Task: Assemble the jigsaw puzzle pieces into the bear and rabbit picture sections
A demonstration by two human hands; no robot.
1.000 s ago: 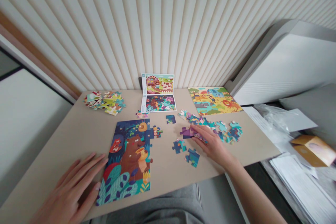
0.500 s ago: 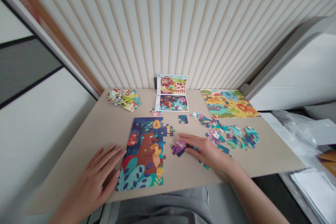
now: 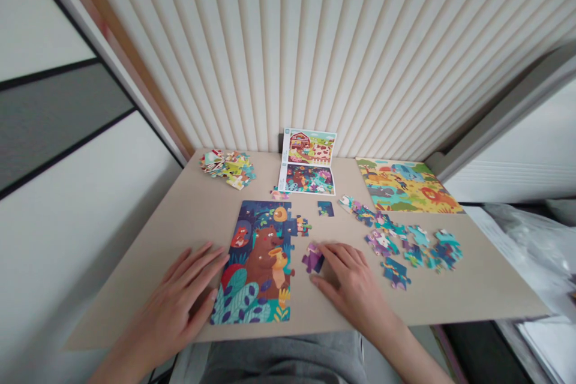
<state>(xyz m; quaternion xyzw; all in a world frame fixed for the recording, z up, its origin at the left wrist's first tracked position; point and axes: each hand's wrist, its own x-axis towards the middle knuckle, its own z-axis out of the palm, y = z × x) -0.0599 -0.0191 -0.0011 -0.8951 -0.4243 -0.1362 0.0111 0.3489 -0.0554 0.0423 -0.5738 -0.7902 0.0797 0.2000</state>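
My left hand (image 3: 189, 288) lies flat with fingers stretched, its fingertips at the left edge of the joined bear puzzle section (image 3: 256, 264). My right hand (image 3: 351, 276) is curled around a purple puzzle piece (image 3: 311, 258) on the table, with index fingertip and thumb at its edges. That piece lies a little right of the joined section, apart from it. A small cluster with orange and green (image 3: 303, 226) juts from the section's upper right edge. What lies under my right palm is hidden.
A picture card (image 3: 308, 162) leans at the back. A finished animal puzzle (image 3: 407, 186) lies back right, a heap of pieces (image 3: 229, 168) back left. Loose pieces (image 3: 382, 240) spread on the right; a blue piece (image 3: 325, 209) lies mid-table. A pleated screen (image 3: 292, 42) rises behind.
The view has shifted, moving the scene rightward. My right hand has drawn nearer to me, uncovering a blue piece on its right; its thumb sits lower by the purple piece. My left hand stays put.
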